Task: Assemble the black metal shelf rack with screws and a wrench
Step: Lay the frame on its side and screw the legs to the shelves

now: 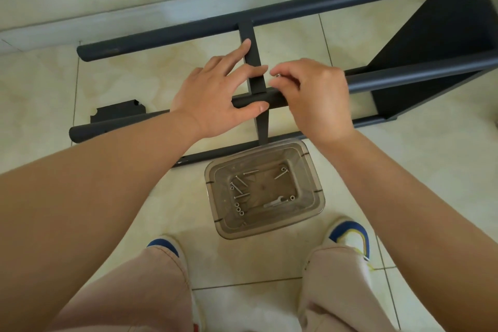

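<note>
rack (296, 8) | left hand (215, 97) rests on crossbar (246, 32) | right hand (315, 100) pinches screw (277, 75)

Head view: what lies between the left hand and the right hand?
The rack's flat black crossbar, where it meets a round tube, lies between the left hand and the right hand, which pinches a small screw; the head view shows it.

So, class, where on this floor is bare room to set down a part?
Bare tile right of the screw container, below the shelf panel; also above the black bracket. Crowded at the crossbar, where left hand and right hand work.
</note>
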